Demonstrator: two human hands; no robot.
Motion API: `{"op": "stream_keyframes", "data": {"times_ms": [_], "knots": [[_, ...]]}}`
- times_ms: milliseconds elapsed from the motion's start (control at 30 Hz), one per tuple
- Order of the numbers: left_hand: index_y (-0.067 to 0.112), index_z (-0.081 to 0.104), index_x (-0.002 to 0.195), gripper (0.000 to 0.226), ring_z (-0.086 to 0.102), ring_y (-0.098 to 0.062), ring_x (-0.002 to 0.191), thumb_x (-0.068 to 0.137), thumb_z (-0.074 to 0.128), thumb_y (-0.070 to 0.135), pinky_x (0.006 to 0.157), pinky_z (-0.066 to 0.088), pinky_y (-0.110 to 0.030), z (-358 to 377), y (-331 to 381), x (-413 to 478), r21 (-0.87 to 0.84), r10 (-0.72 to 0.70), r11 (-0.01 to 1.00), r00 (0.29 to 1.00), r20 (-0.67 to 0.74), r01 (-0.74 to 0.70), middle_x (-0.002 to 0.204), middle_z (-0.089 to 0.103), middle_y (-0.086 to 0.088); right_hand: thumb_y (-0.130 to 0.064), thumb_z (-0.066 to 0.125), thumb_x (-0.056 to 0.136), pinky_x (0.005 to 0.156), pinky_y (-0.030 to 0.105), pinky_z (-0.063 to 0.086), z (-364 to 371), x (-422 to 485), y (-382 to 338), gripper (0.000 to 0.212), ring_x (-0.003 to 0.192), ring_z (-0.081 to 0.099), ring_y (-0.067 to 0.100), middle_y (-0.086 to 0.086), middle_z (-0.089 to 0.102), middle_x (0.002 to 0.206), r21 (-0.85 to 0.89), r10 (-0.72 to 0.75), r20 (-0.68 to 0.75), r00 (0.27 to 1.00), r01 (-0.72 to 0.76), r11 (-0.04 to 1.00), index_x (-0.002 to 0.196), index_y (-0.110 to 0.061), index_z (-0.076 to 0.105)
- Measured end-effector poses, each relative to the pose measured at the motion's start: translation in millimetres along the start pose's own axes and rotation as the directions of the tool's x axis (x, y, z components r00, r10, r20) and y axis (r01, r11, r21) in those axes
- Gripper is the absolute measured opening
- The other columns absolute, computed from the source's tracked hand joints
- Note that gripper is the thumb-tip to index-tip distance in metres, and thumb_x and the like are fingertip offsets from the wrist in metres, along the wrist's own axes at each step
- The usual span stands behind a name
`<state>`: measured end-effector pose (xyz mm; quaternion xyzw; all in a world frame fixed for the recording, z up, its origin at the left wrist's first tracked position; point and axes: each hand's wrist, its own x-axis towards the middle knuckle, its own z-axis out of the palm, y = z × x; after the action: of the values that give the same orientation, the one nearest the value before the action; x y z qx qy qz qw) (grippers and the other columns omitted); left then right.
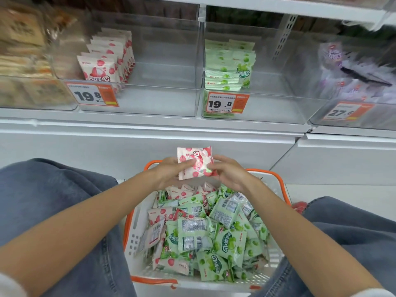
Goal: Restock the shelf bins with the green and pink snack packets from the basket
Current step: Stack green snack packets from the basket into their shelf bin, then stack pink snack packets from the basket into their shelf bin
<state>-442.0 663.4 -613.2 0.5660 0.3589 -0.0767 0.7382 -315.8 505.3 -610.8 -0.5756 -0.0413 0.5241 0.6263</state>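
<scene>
Looks forward and down from head height through a wide-angle lens, bowing straight lines near the borders. Faces the shelf bins (160, 99) head-on across the upper half. Hangs close above the basket (134, 239), nearly straight down, in the lower half.

A white shelf (150, 123) is run across the view, with a second white board (278, 8) set above it. A perforated metal upright (285, 35) is seen at the back. Plain white panels (128, 151) are fitted beneath, and the pale floor (332, 194) is evenly lit.
</scene>
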Motion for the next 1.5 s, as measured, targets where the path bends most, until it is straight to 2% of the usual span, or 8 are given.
{"op": "stream_keyframes", "data": {"times_ms": [133, 233, 433, 700, 900, 1200, 1300, 1500], "knots": [[0.007, 0.069, 0.102, 0.026, 0.07, -0.015, 0.079, 0.08, 0.079, 0.014, 0.068, 0.058, -0.022, -6.7, 13.5, -2.2, 0.308, 0.364, 0.899, 0.923, -0.128, -0.312, 0.096, 0.073, -0.007, 0.002, 0.072, 0.079, 0.099, 0.035, 0.049, 7.6, -0.8, 3.0, 0.046, 0.108, 0.063, 0.02, 0.009, 0.065, 0.118, -0.33, -0.069, -0.001, 0.998, 0.065, 0.942, 0.12, -0.012, 0.055], [0.013, 0.072, 0.097, 0.023, 0.068, -0.014, 0.078, 0.077, 0.082, 0.014, 0.066, 0.055, -0.025, -12.6, 28.8, -8.7, 0.556, 0.436, 0.733, 0.898, 0.057, -0.392, 0.09, 0.072, -0.002, 0.001, 0.075, 0.078, 0.079, 0.021, 0.054, 18.5, -2.4, -6.8, 0.05, 0.094, 0.064, 0.011, 0.007, 0.067, 0.111, -0.514, -0.211, 0.007, 0.977, 0.185, 0.838, 0.122, -0.013, 0.058], [0.005, 0.068, 0.101, 0.029, 0.071, -0.024, 0.086, 0.089, 0.07, 0.031, 0.079, 0.058, -0.041, -19.2, 55.2, -19.9, 0.348, 0.565, 0.809, 0.788, -0.243, -0.473, 0.094, 0.074, -0.01, 0.001, 0.069, 0.085, 0.071, 0.023, 0.057, 64.0, -6.5, -38.9, 0.016, 0.074, 0.069, 0.012, 0.005, 0.072, 0.087, -0.497, -0.352, 0.079, 0.933, 0.343, 0.797, 0.1, -0.002, 0.068], [0.012, 0.056, 0.086, 0.03, 0.056, -0.009, 0.067, 0.099, 0.051, 0.039, 0.061, 0.042, -0.026, -68.0, 139.7, -56.9, 0.525, 0.785, 0.62, 0.464, -0.411, -0.583, 0.076, 0.06, 0.004, 0.008, 0.067, 0.084, 0.062, 0.02, 0.057, 166.4, 0.9, -125.3, 0.015, 0.063, 0.067, 0.008, 0.011, 0.068, 0.086, -0.455, -0.501, 0.139, 0.854, 0.505, 0.734, 0.098, 0.004, 0.063], [0.013, 0.055, 0.089, 0.031, 0.052, -0.015, 0.07, 0.101, 0.04, 0.038, 0.064, 0.04, -0.035, -149.8, 165.7, -70.2, 0.627, 0.77, 0.593, 0.131, -0.624, -0.504, 0.076, 0.056, 0.004, 0.002, 0.073, 0.08, 0.08, 0.034, 0.058, 239.9, 55.3, -182.7, 0.012, 0.085, 0.068, 0.019, 0.012, 0.071, 0.099, -0.532, -0.6, 0.081, 0.796, 0.544, 0.649, 0.085, -0.008, 0.067], [0.016, 0.045, 0.071, 0.028, 0.045, -0.018, 0.063, 0.097, 0.044, 0.027, 0.057, 0.029, -0.034, -217.6, 155.1, -63.9, 0.565, 0.623, 0.774, 0.179, -0.762, -0.288, 0.064, 0.049, 0.004, -0.005, 0.077, 0.073, 0.078, 0.027, 0.052, 294.4, 146.7, -163.0, 0.035, 0.094, 0.064, 0.022, 0.008, 0.067, 0.1, -0.879, -0.408, 0.033, 0.912, 0.221, 0.422, 0.106, -0.002, 0.065], [0.017, 0.043, 0.068, 0.029, 0.046, -0.015, 0.062, 0.096, 0.045, 0.024, 0.055, 0.03, -0.032, -225.2, 153.4, -63.7, 0.553, 0.615, 0.781, 0.204, -0.762, -0.29, 0.065, 0.051, 0.003, -0.006, 0.073, 0.076, 0.088, 0.028, 0.052, 301.3, 151.3, -163.6, 0.041, 0.102, 0.063, 0.021, 0.004, 0.066, 0.115, -0.856, -0.311, 0.037, 0.95, 0.191, 0.48, 0.115, -0.009, 0.06], [0.009, 0.053, 0.077, 0.027, 0.051, -0.021, 0.066, 0.097, 0.043, 0.024, 0.061, 0.036, -0.036, -230.6, 154.7, -64.3, 0.601, 0.65, 0.759, 0.234, -0.723, -0.25, 0.069, 0.058, -0.002, -0.024, 0.076, 0.082, 0.093, 0.029, 0.05, 305.4, 156.0, -160.2, 0.047, 0.113, 0.06, 0.023, 0.004, 0.062, 0.127, -0.92, -0.317, 0.046, 0.947, 0.164, 0.355, 0.124, -0.015, 0.057]]}}
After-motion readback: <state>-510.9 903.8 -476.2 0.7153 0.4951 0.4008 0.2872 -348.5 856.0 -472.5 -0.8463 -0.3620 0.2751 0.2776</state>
